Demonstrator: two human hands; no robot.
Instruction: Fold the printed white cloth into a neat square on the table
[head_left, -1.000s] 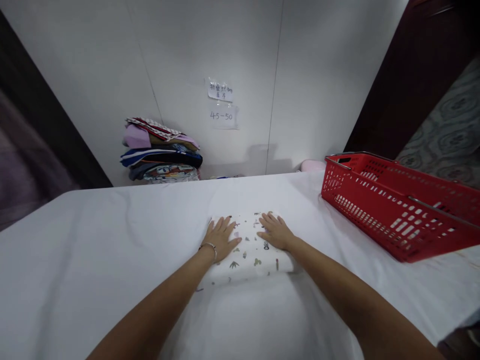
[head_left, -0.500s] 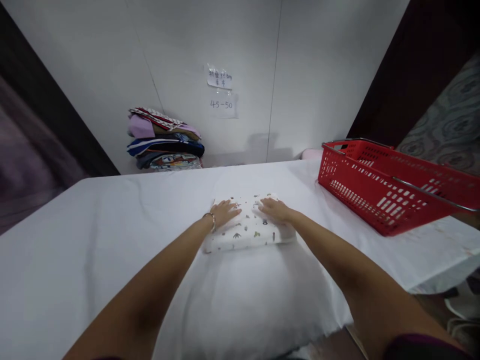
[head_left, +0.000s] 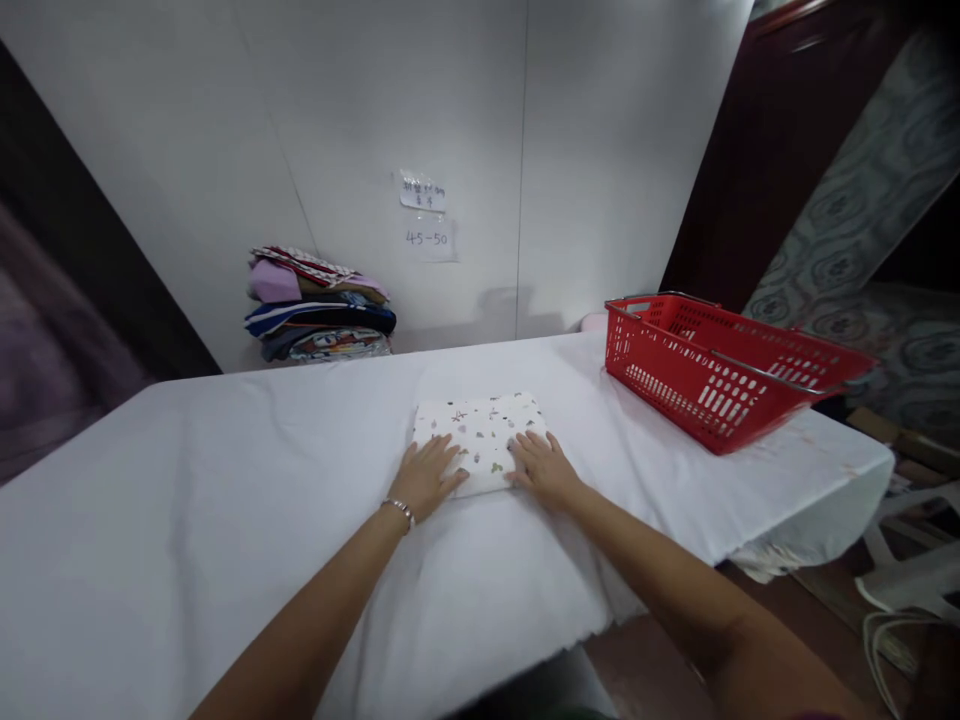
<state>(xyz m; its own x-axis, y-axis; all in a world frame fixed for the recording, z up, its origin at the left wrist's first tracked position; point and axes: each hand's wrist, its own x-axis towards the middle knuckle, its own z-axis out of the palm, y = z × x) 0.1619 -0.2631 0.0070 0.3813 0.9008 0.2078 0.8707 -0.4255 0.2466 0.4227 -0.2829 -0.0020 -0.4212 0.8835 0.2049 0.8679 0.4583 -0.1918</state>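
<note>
A folded white cloth (head_left: 484, 425) with small printed motifs lies flat on the white-covered table (head_left: 262, 520), near its front edge. My left hand (head_left: 426, 474) rests palm down on the cloth's left front part, fingers spread; a bracelet circles that wrist. On the front right part, my right hand (head_left: 545, 468) lies flat as well, fingers apart. Neither hand grips anything. The cloth's front corners are partly covered by my hands.
To the right stands a red plastic basket (head_left: 667, 352) with metal handles. A stack of folded fabrics (head_left: 319, 305) sits behind the table at the back left, against the wall. Paper signs (head_left: 430, 238) are taped there. A white stool (head_left: 911, 550) is at lower right.
Both hands have slid back toward me, from the cloth's upper part to its front part. My view has shifted, so the basket's full length and more floor at the right now show.
</note>
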